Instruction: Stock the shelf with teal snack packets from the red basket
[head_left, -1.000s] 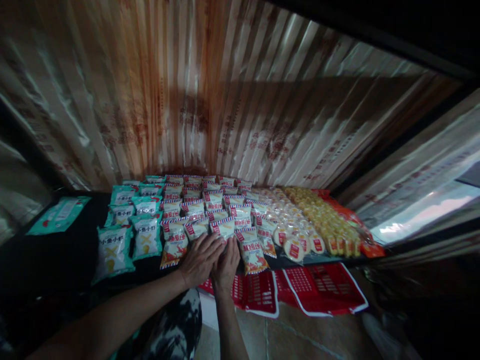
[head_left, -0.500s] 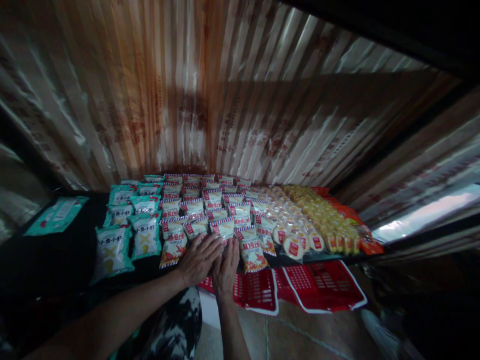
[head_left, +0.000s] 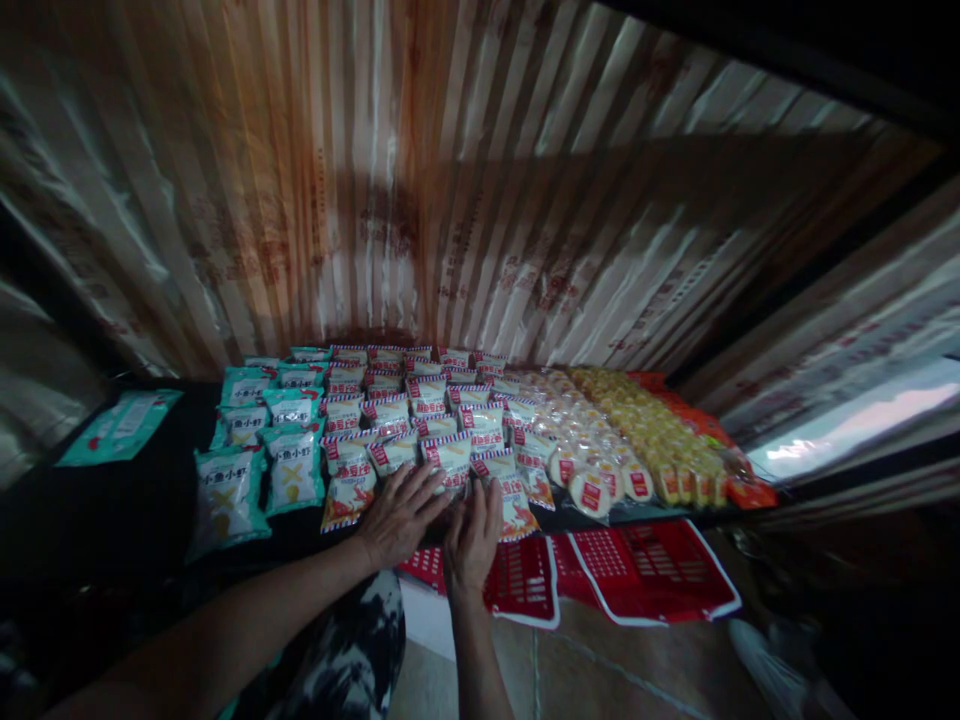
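Note:
White snack bags (head_left: pixel 448 458) with striped top edges and red lettering stand in rows on the dark shelf (head_left: pixel 154 500). My left hand (head_left: pixel 401 512) lies with fingers stretched over the lower part of the front-row bags. Close beside it, my right hand (head_left: pixel 474 530) has its fingers extended upward against the lower left of a front bag (head_left: pixel 517 505) on the right. Neither hand is wrapped round a bag. Some lower bag fronts are hidden behind my fingers.
Teal snack bags (head_left: pixel 229 495) fill the left, with one flat teal bag (head_left: pixel 120 428) farther out. Round wrapped pastries (head_left: pixel 590 494), yellow packs (head_left: pixel 679 480) and orange packs (head_left: pixel 750 492) line the right. Red baskets (head_left: pixel 652 570) sit below the shelf's front edge.
My right hand has shifted right, away from my left hand, to the front bag on the right. My left hand stays almost where it was. The view has shifted slightly.

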